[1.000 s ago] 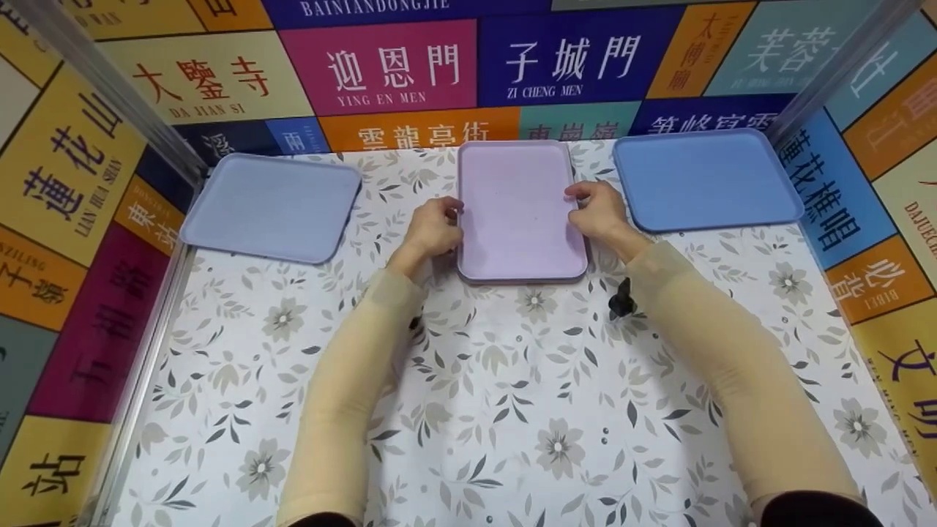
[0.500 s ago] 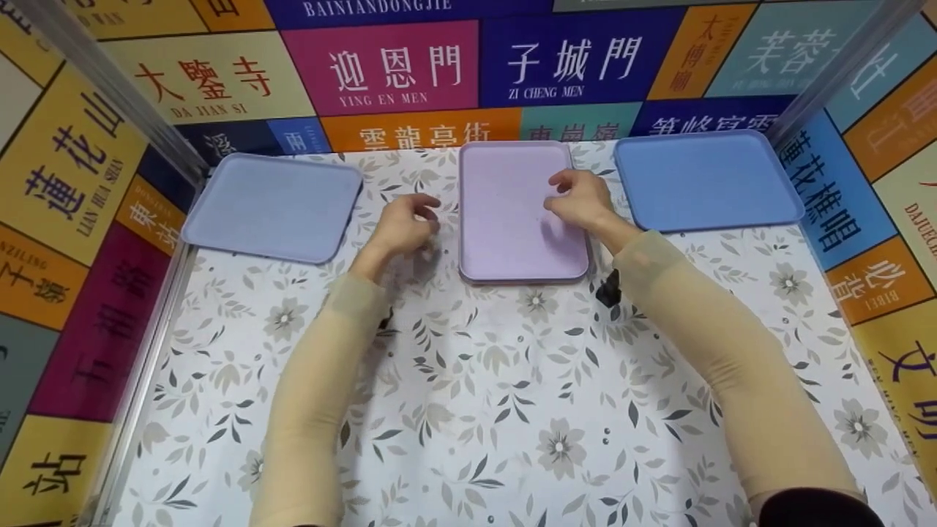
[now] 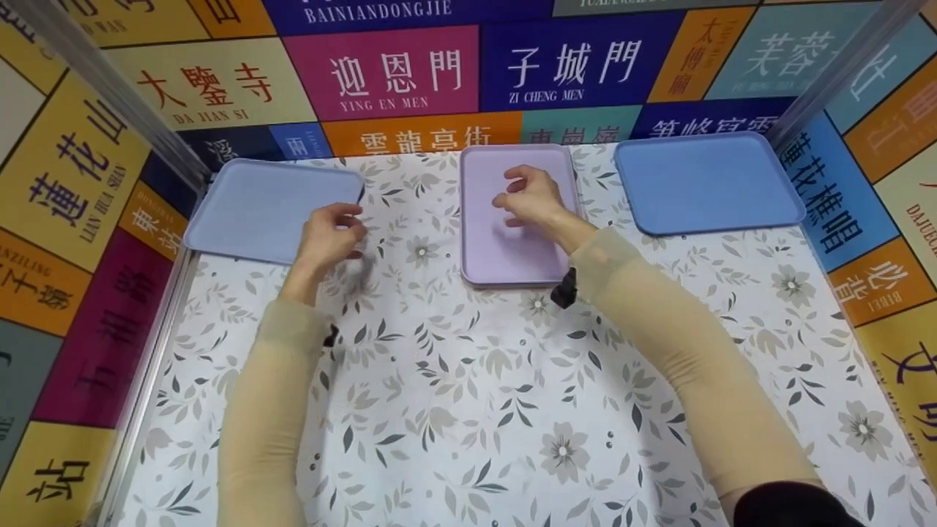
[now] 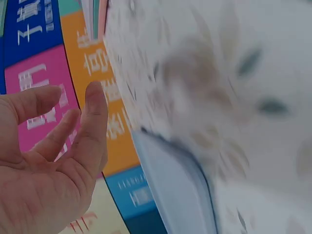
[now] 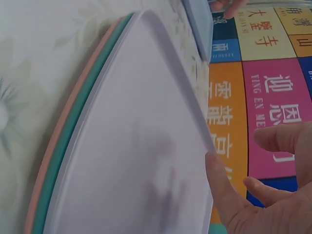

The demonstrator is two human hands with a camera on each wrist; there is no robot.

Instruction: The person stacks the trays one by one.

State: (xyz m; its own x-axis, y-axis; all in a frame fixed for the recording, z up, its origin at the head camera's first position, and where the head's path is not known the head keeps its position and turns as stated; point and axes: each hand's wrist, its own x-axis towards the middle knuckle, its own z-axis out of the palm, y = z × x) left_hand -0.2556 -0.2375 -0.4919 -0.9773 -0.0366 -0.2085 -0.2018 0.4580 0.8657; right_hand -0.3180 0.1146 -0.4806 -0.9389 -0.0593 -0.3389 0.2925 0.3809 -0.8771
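Observation:
A pale purple tray [image 3: 483, 241] lies at the back middle of the table. In the right wrist view it tops a stack, with a green tray [image 5: 80, 114] and a pink tray [image 5: 66, 109] beneath it. My right hand [image 3: 533, 197] hovers over the purple tray, fingers loosely spread and holding nothing. Over the right edge of a light blue tray [image 3: 256, 201] at the back left is my left hand [image 3: 328, 238], its fingers loosely bent around nothing. The left wrist view shows that tray's corner apart from the fingers [image 4: 92, 122].
A darker blue tray [image 3: 710, 183] lies at the back right. Panels with printed characters [image 3: 381, 73] wall in the back and both sides. The table has a flowered white cover [image 3: 454, 410].
Both hands have let go of the purple tray's sides. The left hand has moved left to the light blue tray, and the right hand has shifted left over the purple tray.

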